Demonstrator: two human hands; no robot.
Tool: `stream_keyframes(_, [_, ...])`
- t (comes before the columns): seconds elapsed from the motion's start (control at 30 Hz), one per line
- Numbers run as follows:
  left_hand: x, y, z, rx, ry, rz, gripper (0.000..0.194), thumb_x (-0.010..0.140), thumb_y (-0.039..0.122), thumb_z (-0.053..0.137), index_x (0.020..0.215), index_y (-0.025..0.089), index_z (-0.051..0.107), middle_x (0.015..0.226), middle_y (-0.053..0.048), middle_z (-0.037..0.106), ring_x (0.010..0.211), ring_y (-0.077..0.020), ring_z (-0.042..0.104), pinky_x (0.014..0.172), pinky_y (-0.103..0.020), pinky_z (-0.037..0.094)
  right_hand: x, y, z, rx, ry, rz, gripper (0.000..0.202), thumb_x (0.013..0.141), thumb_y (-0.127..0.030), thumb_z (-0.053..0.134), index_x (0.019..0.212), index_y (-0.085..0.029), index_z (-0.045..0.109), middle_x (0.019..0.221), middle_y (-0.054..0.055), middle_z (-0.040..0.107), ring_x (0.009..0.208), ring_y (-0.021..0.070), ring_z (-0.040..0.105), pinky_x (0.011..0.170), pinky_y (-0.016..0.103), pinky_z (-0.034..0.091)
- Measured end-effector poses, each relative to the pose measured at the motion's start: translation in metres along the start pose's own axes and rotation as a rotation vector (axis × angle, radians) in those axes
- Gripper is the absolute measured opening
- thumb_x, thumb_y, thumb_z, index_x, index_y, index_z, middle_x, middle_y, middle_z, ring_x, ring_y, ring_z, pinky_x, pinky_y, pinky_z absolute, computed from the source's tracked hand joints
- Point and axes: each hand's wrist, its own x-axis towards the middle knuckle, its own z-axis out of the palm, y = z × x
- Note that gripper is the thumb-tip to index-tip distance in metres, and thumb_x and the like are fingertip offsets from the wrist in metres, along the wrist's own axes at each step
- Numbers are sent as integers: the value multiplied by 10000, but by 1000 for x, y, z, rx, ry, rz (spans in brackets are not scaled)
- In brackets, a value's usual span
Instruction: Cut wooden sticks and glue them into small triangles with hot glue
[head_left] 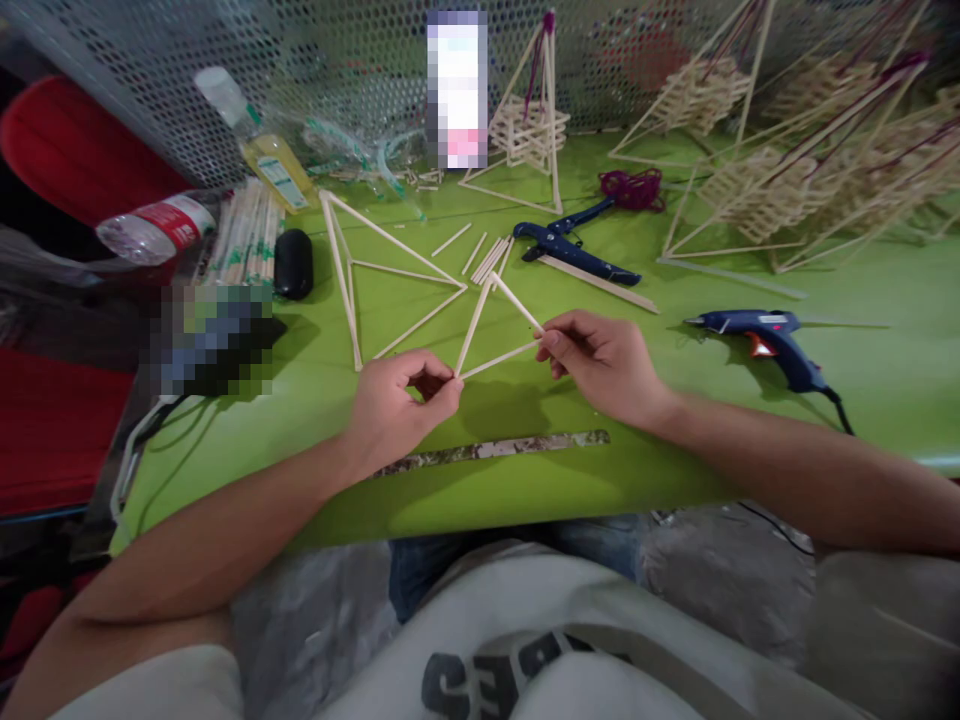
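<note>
Between my hands is a small triangle of thin wooden sticks [499,359], held above the green table. My left hand [409,405] pinches its lower left corner, and my right hand [592,362] pinches the right corner. The top corner points away from me, near a small bunch of short sticks [491,259]. A larger stick frame [409,240] lies on the table beyond my left hand. Blue cutters [577,250] rest beyond my right hand, with a flat stick [607,285] beside them. A patterned strip [495,448] lies nearer to me.
A blue glue gun [772,335] lies on the right of the green table [675,460]. Finished stick structures [787,180] and purple string [632,190] are at the back. Bottles [274,165], bundled sticks [251,230] and a black case [293,264] stand on the left.
</note>
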Motion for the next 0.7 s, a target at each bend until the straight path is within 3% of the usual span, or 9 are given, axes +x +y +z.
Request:
stream_keyframes(0.37, [1,5,-1,-99,-47,-18,166,898,259,805,766,191,731,717,-20,751,618,-129,680,532,-215,522,-3,-5,0,-76,-27,-42,262,1103,-438,681,1003,-207,756,803,30,774,568,122,661,512,269,523])
stream_keyframes(0.6, [6,-6,0,-317,-45,-49,172,953,337,857,993,173,823,906,-68,828,777,-174,790,721,-291,677,-2,-5,-2,-5,34,-40,303,1089,-486,714,983,-205,758,792,28,754,583,125,653,493,275,522])
stream_keyframes(0.7, [8,-6,0,-501,-77,-89,200,950,337,883,1044,169,829,929,-68,844,752,-159,794,721,-281,687,0,-2,-3,91,34,-22,298,1078,-502,736,1002,-215,763,799,18,746,595,117,646,483,266,530])
